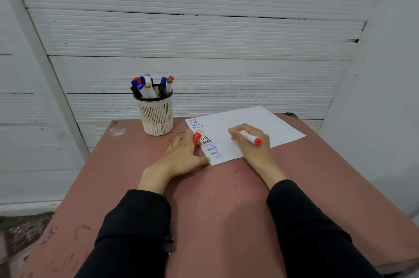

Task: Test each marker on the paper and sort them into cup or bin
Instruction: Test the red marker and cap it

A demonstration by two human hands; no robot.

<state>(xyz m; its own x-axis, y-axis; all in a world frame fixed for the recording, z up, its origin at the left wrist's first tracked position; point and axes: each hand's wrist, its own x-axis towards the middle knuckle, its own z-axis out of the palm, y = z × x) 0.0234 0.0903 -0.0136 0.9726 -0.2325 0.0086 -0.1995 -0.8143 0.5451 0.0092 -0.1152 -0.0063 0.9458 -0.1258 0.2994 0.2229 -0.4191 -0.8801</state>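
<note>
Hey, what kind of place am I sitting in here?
Probably a makeshift work corner: a worn reddish table against white ribbed wall panels, with a cup of markers and a test paper.

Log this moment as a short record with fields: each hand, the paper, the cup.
left hand: holds a red cap, thumb on the paper's edge
right hand: grips an uncapped red marker, tip down on the sheet
paper: a column of "test" words along its left edge
cup: cream mesh, full of markers, left of the paper
</note>
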